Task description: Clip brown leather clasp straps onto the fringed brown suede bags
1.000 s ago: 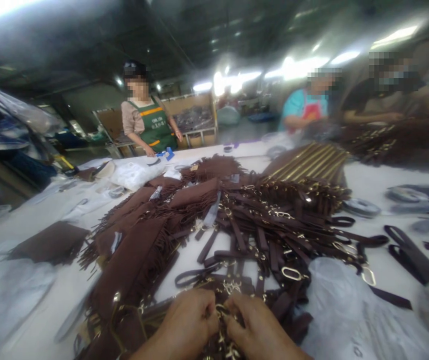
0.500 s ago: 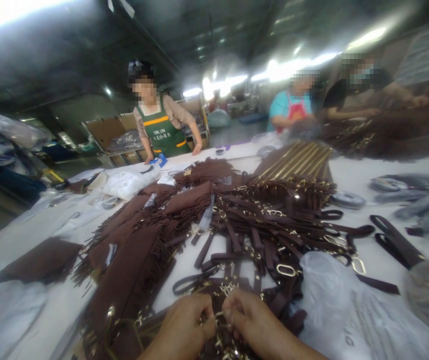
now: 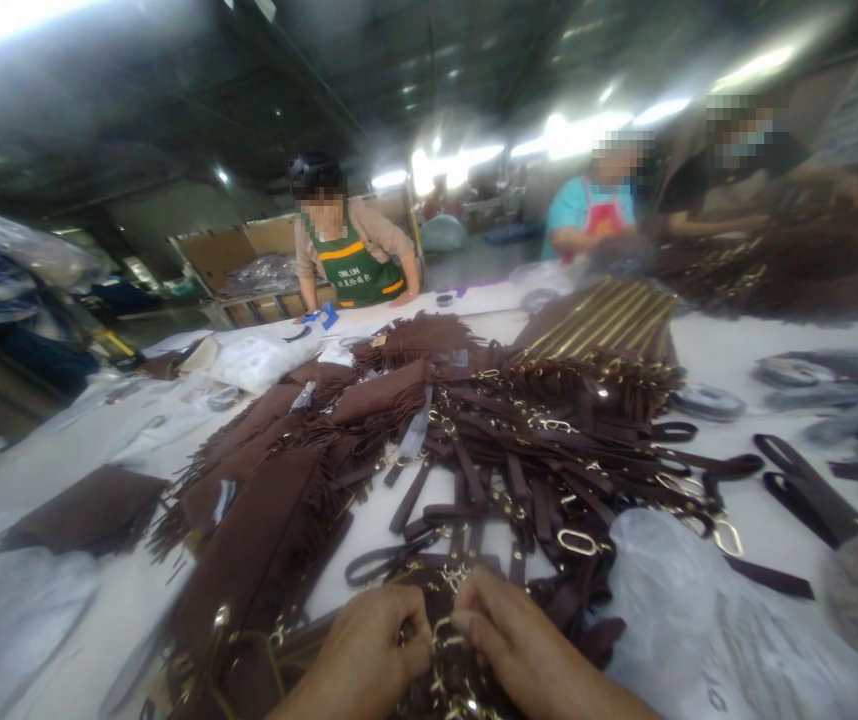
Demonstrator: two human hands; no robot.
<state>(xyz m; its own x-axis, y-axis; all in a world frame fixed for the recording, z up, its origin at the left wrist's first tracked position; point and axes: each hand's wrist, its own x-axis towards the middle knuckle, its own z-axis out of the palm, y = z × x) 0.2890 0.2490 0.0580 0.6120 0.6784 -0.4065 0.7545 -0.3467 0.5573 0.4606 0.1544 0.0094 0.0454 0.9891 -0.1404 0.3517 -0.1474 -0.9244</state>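
My left hand (image 3: 378, 640) and my right hand (image 3: 510, 635) are close together at the bottom centre, fingers bent into pinches. A gold-coloured metal ring or clasp (image 3: 447, 630) shows between them, against the fingertips of my right hand. Whatever my left fingers pinch is hidden behind the knuckles. Under and around both hands lie dark brown straps with gold clips (image 3: 455, 578). Just left of them is a brown fringed bag (image 3: 256, 540) with a gold zip near its lower end.
Brown wrist straps (image 3: 526, 500) with gold hardware are heaped ahead. Beyond them is a stack of bags with gold zips (image 3: 598, 325). Clear plastic bags (image 3: 661, 580) lie at right, another plastic sheet (image 3: 31, 625) at left. A person in a green apron (image 3: 358, 270) leans on the table's far edge; two more people work at right.
My right hand has shifted slightly, and the gold piece at its fingertips shows more plainly. My left hand stays nearly still. The person in the green apron has leaned lower, with the head down.
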